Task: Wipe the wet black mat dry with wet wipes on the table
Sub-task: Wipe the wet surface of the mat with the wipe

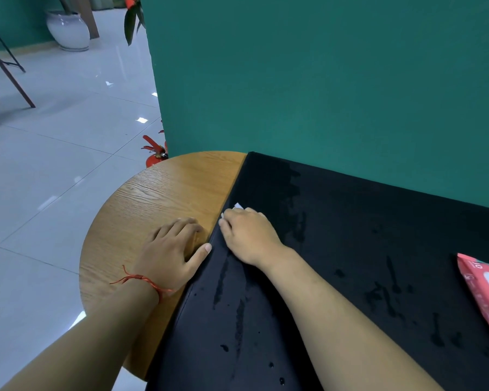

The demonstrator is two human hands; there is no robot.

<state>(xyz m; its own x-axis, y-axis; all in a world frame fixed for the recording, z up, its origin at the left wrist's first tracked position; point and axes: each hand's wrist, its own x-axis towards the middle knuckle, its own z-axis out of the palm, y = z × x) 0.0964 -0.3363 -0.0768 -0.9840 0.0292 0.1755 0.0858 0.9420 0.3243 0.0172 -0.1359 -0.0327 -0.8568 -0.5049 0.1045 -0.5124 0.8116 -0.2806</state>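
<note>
Black mat (pixel 350 249) covers the desk's (pixel 153 198) right side, wet streaks across most of it: drying seems barely begun. The right hand (pixel 249 235) curls its fingers over a white wet wipe (pixel 238 206) at the mat's left edge. The left hand (pixel 172 249) rests flat, empty, beside it.

Reads as an office or commercial lounge, not a home. Evidence: large glossy grey floor tiles (pixel 68 165) from 9 to 11 o'clock, flat teal partition wall (pixel 322 80) from 12 to 2, same teal on the far wall (pixel 26 24) at 11. Red fire extinguisher (pixel 154 157) on the floor at the partition's foot, just past the round wood-grain table (pixel 153 198). Big white ceramic planter (pixel 68 29) far off at 11, plant leaves (pixel 130 24) by the partition edge, angled chair legs (pixel 18 85) at 10
</note>
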